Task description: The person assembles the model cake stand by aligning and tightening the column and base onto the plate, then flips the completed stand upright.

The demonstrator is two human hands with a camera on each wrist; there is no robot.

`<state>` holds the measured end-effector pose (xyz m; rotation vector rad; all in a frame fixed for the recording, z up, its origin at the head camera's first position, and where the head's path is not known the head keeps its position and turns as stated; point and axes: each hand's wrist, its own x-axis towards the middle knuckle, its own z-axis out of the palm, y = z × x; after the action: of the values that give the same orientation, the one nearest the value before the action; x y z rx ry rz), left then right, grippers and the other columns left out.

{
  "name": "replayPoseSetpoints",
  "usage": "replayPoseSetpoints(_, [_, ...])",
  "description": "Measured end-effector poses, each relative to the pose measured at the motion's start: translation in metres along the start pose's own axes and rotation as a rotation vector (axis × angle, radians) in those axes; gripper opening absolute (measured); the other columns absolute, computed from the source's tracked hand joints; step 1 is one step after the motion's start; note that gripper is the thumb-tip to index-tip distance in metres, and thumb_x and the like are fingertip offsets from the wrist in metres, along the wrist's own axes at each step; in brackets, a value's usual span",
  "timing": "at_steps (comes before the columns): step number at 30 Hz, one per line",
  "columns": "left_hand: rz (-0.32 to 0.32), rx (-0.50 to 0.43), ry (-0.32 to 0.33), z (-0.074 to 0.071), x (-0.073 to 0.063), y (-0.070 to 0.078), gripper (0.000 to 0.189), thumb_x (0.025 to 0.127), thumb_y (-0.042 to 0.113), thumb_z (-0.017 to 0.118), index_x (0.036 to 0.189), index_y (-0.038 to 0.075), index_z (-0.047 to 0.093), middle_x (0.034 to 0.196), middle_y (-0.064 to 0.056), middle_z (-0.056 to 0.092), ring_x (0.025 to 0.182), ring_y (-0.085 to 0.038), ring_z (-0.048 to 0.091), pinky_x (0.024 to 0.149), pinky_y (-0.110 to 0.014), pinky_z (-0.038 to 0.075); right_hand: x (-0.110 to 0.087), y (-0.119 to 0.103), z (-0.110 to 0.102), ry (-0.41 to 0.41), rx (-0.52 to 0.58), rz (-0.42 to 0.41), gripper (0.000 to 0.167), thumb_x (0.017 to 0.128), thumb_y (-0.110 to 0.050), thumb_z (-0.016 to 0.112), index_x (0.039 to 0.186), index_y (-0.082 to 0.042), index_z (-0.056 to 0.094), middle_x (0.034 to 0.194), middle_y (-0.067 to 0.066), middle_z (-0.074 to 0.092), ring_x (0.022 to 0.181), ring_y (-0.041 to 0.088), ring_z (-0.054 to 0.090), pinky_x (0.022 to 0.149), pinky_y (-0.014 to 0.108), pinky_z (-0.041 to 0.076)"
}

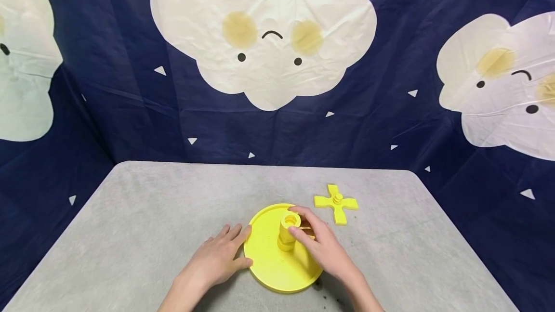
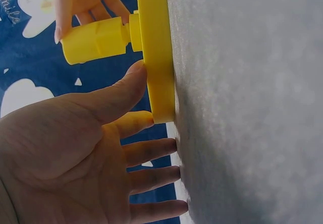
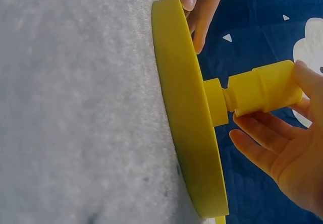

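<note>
A round yellow plate (image 1: 269, 271) with a raised rim lies flat on the table. From its middle rises a short collar (image 3: 216, 103). Over the collar stands a yellow hollow post (image 3: 267, 88), slightly tilted, its narrower neck meeting the collar; how deep it sits is hidden. My right hand (image 1: 321, 244) pinches the post near its top between thumb and fingers. With fingers spread and nearly straight, my left hand (image 1: 217, 258) touches the plate's left rim with thumb and index finger; its other fingertips rest on the table, as the left wrist view shows.
Behind and right of the plate lies a yellow cross-shaped piece (image 1: 345, 203) with a small threaded stud at its centre. The grey table (image 1: 143, 215) ends at a dark blue cloth (image 1: 277, 134) printed with clouds, which hangs behind and at both sides.
</note>
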<state>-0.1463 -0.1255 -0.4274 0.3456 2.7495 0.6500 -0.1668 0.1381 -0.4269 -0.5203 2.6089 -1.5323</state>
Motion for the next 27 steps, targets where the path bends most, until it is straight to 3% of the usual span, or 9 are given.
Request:
replayPoseSetpoints(6, [-0.001,-0.001,-0.003,0.0003,0.0005,-0.0003,0.077,0.092,0.044,0.075,0.157,0.016,0.046,0.162,-0.017,0.044,0.152,-0.046,0.035,0.115,-0.074,0.034,-0.0002,-0.0022,-0.0033,0.019,-0.066,0.007,0.046,0.102,-0.042,0.063,0.142,-0.021,0.061,0.123,-0.008,0.07,0.108,0.01,0.067,0.092,0.025,0.058])
replayPoseSetpoints(13, [0.001,-0.003,0.0,0.0007,0.0006,-0.0003,0.077,0.092,0.044,0.075,0.157,0.016,0.045,0.162,-0.017,0.044,0.152,-0.046,0.035,0.114,-0.074,0.034,-0.0017,-0.0041,-0.0088,0.015,-0.116,0.031,0.044,0.102,-0.046,0.061,0.141,-0.026,0.062,0.121,-0.01,0.07,0.109,0.01,0.065,0.094,0.025,0.058])
replayPoseSetpoints(17, [0.002,-0.001,-0.001,0.0008,0.0006,-0.0005,0.077,0.091,0.044,0.075,0.157,0.015,0.045,0.162,-0.017,0.044,0.152,-0.046,0.035,0.114,-0.074,0.034,-0.002,-0.0034,-0.0084,0.0,-0.123,0.013,0.051,0.103,-0.046,0.06,0.148,-0.024,0.055,0.137,-0.003,0.066,0.119,0.013,0.065,0.101,0.03,0.058])
replayPoseSetpoints(21, [0.0,-0.002,-0.004,0.0005,0.0007,-0.0002,0.077,0.092,0.044,0.075,0.157,0.016,0.045,0.162,-0.016,0.043,0.152,-0.046,0.035,0.115,-0.074,0.034,-0.0022,-0.004,-0.0055,-0.037,-0.1,-0.004,0.054,0.106,-0.044,0.054,0.156,-0.025,0.045,0.157,-0.001,0.051,0.134,0.016,0.06,0.112,0.04,0.052])
replayPoseSetpoints(24, [0.001,0.002,-0.005,0.0,0.0006,0.0003,0.077,0.092,0.044,0.075,0.157,0.016,0.045,0.162,-0.016,0.043,0.152,-0.046,0.035,0.115,-0.073,0.034,-0.003,-0.0044,-0.0038,-0.055,-0.105,-0.004,0.052,0.109,-0.043,0.048,0.158,-0.026,0.043,0.161,-0.006,0.046,0.142,0.015,0.053,0.118,0.044,0.046])
replayPoseSetpoints(27, [0.004,0.005,-0.003,-0.0002,0.0002,0.0006,0.077,0.092,0.044,0.075,0.157,0.016,0.045,0.162,-0.016,0.044,0.152,-0.046,0.035,0.115,-0.073,0.034,-0.0038,-0.004,-0.0033,-0.052,-0.123,-0.007,0.049,0.109,-0.042,0.047,0.156,-0.027,0.045,0.157,-0.008,0.051,0.138,0.014,0.056,0.117,0.041,0.048])
